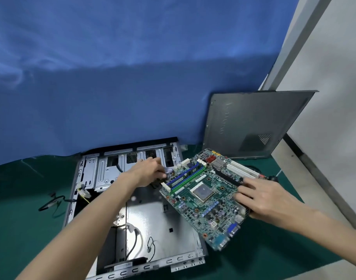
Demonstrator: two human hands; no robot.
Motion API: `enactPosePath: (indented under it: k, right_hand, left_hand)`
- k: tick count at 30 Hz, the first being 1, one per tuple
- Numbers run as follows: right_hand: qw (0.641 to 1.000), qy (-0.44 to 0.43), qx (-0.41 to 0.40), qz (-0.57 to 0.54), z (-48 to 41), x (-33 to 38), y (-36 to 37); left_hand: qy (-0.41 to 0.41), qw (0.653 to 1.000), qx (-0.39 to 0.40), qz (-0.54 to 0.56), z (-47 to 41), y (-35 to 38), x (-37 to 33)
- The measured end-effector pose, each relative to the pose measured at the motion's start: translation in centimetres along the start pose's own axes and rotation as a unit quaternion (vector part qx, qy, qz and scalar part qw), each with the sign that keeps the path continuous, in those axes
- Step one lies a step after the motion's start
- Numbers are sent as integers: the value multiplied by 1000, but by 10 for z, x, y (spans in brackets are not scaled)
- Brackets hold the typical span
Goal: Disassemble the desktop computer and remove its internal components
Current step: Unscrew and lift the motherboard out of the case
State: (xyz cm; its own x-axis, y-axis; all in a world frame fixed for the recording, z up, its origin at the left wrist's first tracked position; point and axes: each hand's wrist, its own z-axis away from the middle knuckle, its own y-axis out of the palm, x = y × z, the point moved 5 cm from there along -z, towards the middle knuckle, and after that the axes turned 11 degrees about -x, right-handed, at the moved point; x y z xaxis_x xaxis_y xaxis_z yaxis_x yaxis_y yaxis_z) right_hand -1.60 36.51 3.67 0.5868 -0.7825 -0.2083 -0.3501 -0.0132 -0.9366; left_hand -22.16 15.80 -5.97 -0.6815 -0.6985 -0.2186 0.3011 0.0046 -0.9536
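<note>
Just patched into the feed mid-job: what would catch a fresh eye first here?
The green motherboard, tilted over the right side of the open case, with the left hand gripping its far-left corner and the right hand holding its right edge. Behind it, the grey side panel leans against the blue backdrop at back right.

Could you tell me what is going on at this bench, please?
A person holds the motherboard tilted over the open computer case. The right hand grips its right edge; the left hand has fingers curled at the wires on its far corner. The side panel leans against the blue backdrop.
</note>
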Motion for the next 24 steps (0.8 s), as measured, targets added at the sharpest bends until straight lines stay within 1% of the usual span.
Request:
enactPosePath:
  k: [2,5,7,9,11,13,15,17,20,24]
  right_hand:
    - [999,34,18,-6,7,-12,1]
    - [993,106,50,-23,16,-31,1]
    - [985,157,48,-43,21,-43,-2]
    - [976,207,32,-67,24,-53,-6]
    - [961,258,14,-102,27,-63,-9]
    - [944,303,25,-130,28,-72,-11]
    - [939,310,57,-136,26,-76,-10]
    - [938,308,72,-141,22,-77,-12]
    - [934,315,70,-154,16,-82,-17]
    - [928,332,59,-162,8,-91,-24]
  left_hand:
    - [18,999,29,-25,0,0,0]
    - [37,999,25,-3,-2,1,-4]
    - [36,999,7,31,-3,1,-9]
    - [23,995,0,95,-5,0,-14]
    - [13,987,-9,161,-6,-1,-20]
    - [14,982,-22,190,-6,-3,-27]
    - [3,976,-22,215,-6,-4,-31]
    - [-13,970,-12,244,-6,-2,-31]
    - [-20,966,-1,257,-5,-2,-31]
    - [-9,964,27,264,-3,2,-35]
